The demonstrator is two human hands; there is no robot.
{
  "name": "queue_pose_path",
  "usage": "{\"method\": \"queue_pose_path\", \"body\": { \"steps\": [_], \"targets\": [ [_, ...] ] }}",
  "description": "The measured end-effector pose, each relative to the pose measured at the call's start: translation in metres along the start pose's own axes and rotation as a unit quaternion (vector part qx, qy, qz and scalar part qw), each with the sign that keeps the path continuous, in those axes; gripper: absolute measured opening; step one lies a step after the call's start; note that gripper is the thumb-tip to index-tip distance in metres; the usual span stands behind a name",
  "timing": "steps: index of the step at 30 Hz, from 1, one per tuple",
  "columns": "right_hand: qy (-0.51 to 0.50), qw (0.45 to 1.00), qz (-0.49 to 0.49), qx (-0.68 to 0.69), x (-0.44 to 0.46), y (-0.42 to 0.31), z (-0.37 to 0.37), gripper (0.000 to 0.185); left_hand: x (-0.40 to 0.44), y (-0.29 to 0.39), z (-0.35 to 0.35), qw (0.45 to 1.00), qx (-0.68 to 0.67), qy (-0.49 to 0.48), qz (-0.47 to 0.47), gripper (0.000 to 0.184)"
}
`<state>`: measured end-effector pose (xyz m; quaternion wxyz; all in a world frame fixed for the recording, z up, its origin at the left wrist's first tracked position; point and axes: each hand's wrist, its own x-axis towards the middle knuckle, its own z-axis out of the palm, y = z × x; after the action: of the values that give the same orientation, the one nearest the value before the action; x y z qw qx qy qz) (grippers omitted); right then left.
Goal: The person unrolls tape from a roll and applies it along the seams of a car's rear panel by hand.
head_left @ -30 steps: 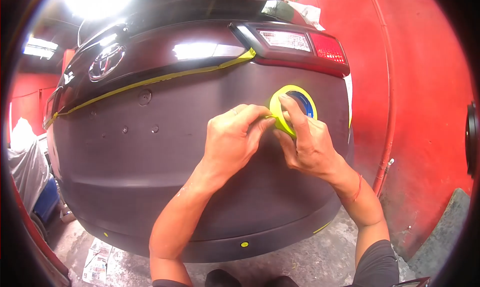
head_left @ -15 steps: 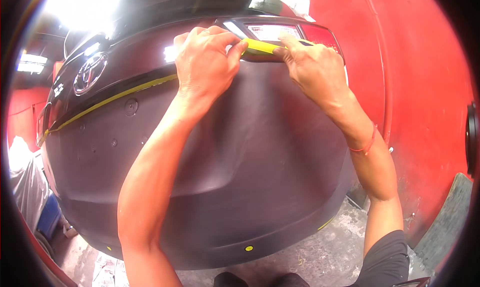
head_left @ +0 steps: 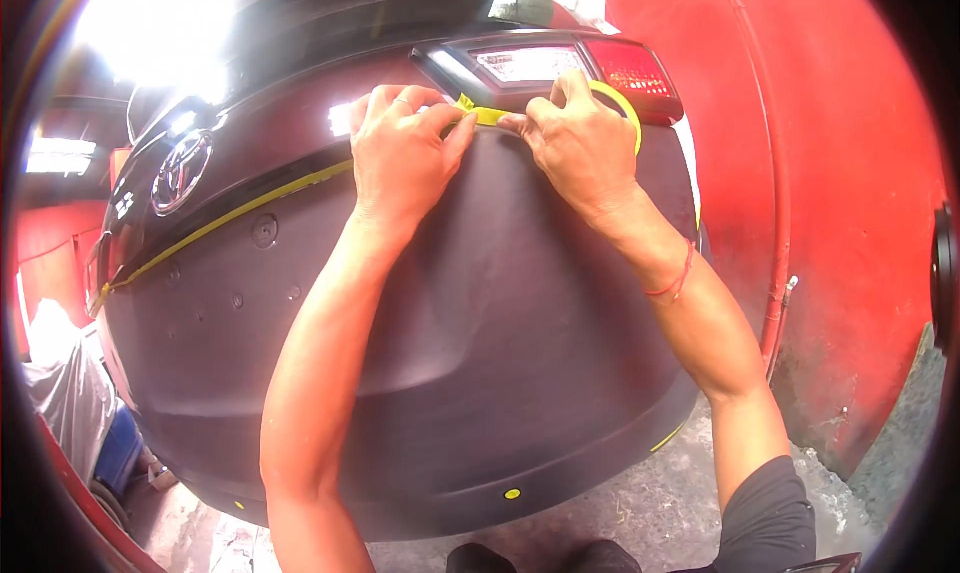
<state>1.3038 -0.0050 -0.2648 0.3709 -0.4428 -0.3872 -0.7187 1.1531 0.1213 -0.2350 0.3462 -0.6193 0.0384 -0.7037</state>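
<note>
My left hand (head_left: pixel 405 158) pinches the end of a yellow masking tape strip (head_left: pixel 488 117) between thumb and fingers, where some of it stands up crumpled. The short strip runs along the edge just below the tail light (head_left: pixel 535 65). My right hand (head_left: pixel 582 151) is closed on the tape, thumb at the strip, with the yellow tape roll (head_left: pixel 633 118) showing behind its knuckles. Below both hands spreads the matte dark grey bumper (head_left: pixel 520 323) of a dark car. Another line of yellow tape (head_left: pixel 240 211) follows the bumper's upper edge to the left.
A red wall (head_left: pixel 830 173) with a vertical pipe (head_left: pixel 778 223) stands close on the right. The car emblem (head_left: pixel 182 173) is at the left. A covered object (head_left: pixel 68 378) sits at the far left. Concrete floor (head_left: pixel 640 493) shows below the bumper.
My right hand has moved left and down, nearer my left hand, and the tape span between them is shorter. The strip now lies lower, along the edge under the tail light.
</note>
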Motion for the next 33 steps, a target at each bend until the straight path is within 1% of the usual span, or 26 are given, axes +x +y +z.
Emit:
{"method": "queue_pose_path", "body": {
  "steps": [2,6,8,13,17,26,29,33],
  "targets": [
    [0.019,1.0,-0.003,0.008,-0.001,0.002,0.002,0.031,0.001,0.001,0.004,0.999,-0.006,0.021,0.044,0.014],
    [0.024,0.999,-0.013,0.022,-0.001,0.002,0.003,0.033,0.0,0.0,0.003,0.999,-0.009,-0.004,0.035,0.013],
    [0.025,0.999,-0.022,0.028,0.001,0.002,0.005,0.033,0.0,0.0,0.002,0.998,-0.002,0.0,0.055,0.011],
    [0.032,0.998,-0.059,0.0,0.005,0.002,0.01,0.033,0.001,-0.002,0.002,0.998,0.017,0.006,0.063,0.012],
    [0.032,0.998,-0.062,0.005,0.004,0.004,0.008,0.033,0.001,-0.002,0.0,0.997,0.019,0.004,0.078,0.012],
    [0.024,0.998,-0.061,0.013,0.002,0.002,0.008,0.031,-0.001,0.0,0.002,0.997,0.018,0.004,0.078,0.01],
    [0.041,0.997,-0.06,0.012,0.004,0.004,0.011,0.031,0.0,0.002,0.006,0.997,0.035,0.003,0.075,0.011],
    [0.002,0.999,-0.051,-0.007,0.008,0.004,0.004,0.033,0.005,0.002,0.003,0.996,0.043,-0.025,0.073,0.011]
  ]
}}
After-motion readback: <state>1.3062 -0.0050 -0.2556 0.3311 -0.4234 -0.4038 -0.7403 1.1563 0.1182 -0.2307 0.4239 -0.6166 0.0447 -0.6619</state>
